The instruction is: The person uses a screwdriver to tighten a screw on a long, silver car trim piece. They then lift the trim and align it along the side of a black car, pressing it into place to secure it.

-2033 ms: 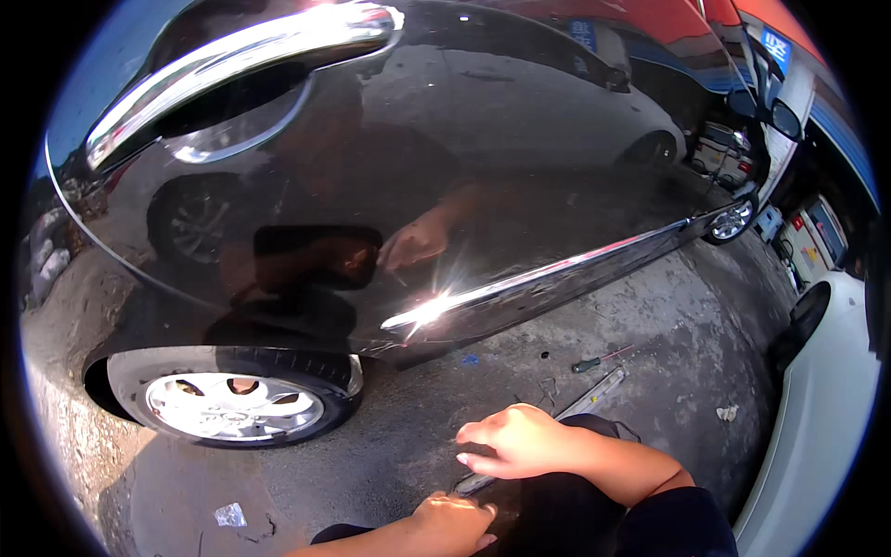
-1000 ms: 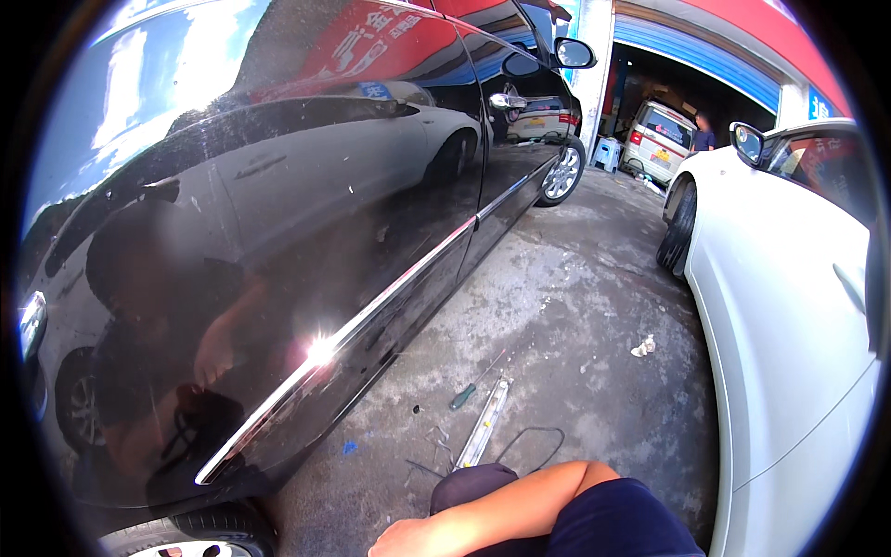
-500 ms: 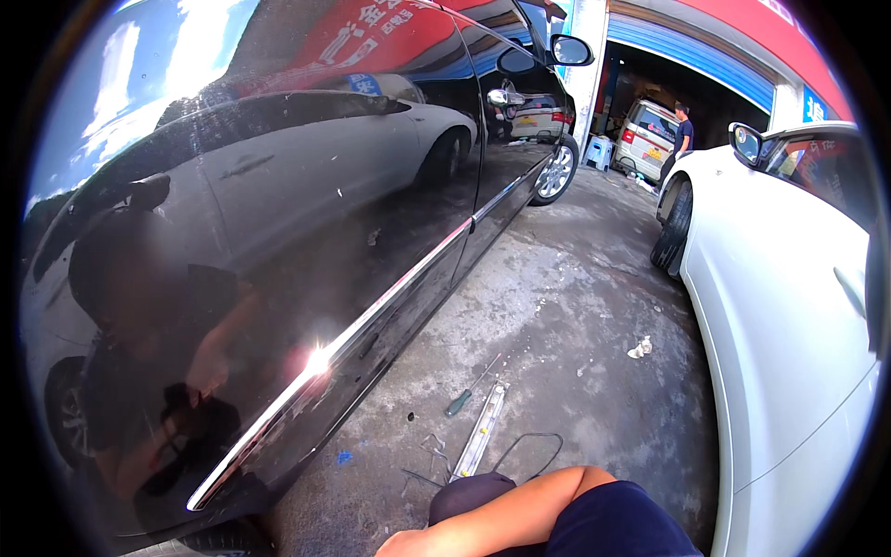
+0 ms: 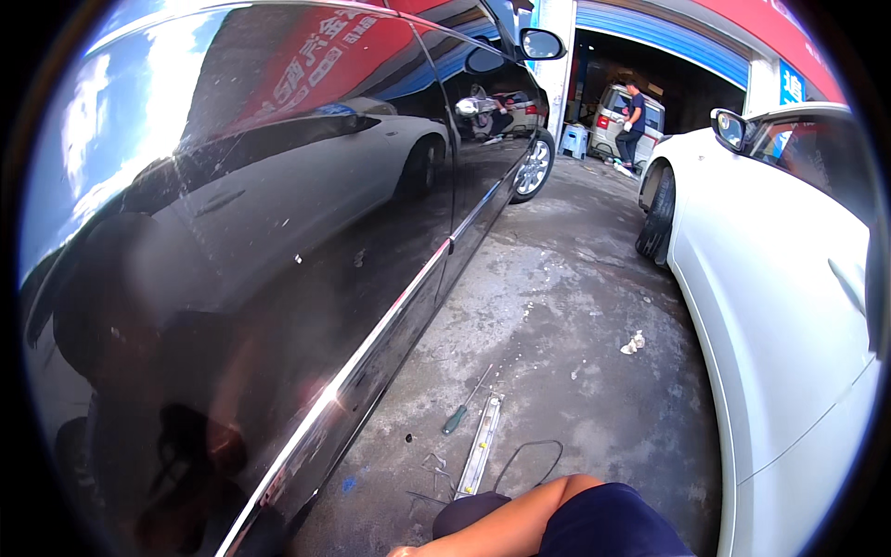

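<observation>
My right forearm (image 4: pixel 501 527) crosses the lower edge of the view, with a dark blue sleeve (image 4: pixel 608 524) above it. The hand at its end is cut off by the lower edge, so what it holds is hidden. My left hand does not show. Closest to my arm, on the left, stands a black car door (image 4: pixel 306 260) with a bright chrome trim strip (image 4: pixel 325 401) along its lower part. A dim reflection of me appears in the paint; its hands are too dark to read. On the ground lie a green-handled screwdriver (image 4: pixel 455 420) and a long pale strip (image 4: pixel 480 446) with yellow bits.
A white car (image 4: pixel 761 241) stands on the right, its front wheel (image 4: pixel 658 213) turned. A black cable loop (image 4: pixel 538 447) and crumpled scrap (image 4: pixel 633 343) lie on the concrete. Farther off are a blue stool (image 4: pixel 574 141), a van (image 4: pixel 613 116) and a person (image 4: pixel 633 125) by a garage opening.
The view has shifted, so the black door and its trim sit differently in it. My right forearm is slightly lower. The person at the back has changed posture.
</observation>
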### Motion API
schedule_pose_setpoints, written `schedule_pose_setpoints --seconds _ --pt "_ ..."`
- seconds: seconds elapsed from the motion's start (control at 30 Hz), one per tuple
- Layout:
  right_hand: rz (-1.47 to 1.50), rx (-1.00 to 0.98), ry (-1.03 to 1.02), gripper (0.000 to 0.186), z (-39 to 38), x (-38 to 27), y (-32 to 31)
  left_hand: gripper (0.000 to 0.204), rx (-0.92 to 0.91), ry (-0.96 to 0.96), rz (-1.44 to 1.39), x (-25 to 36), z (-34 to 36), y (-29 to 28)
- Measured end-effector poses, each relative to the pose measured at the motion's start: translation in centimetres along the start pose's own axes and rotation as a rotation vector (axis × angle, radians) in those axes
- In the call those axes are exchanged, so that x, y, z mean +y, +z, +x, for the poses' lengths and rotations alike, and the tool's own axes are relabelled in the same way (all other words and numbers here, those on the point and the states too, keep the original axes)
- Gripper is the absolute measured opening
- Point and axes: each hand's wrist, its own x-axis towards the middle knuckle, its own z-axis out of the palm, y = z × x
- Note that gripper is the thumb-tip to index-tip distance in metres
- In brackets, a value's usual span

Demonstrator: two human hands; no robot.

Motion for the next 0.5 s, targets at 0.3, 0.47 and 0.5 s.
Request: schedule_pose_setpoints --seconds 0.3,0.47,0.5 --pt "0.342 0.433 0.350 0.035 1.1 8.5 6.6 0.040 0.426 -0.254 0.039 -1.2 -3.2 3.9" --pt "1.243 1.057 0.686 0.034 -4.0 3.3 8.6 0.039 0.168 -0.388 0.032 15.2 -2.3 -5.6" --pt "1.613 1.199 0.759 0.030 -5.6 0.0 7.6 0.039 0.145 -0.408 0.024 18.0 -2.6 -7.4"
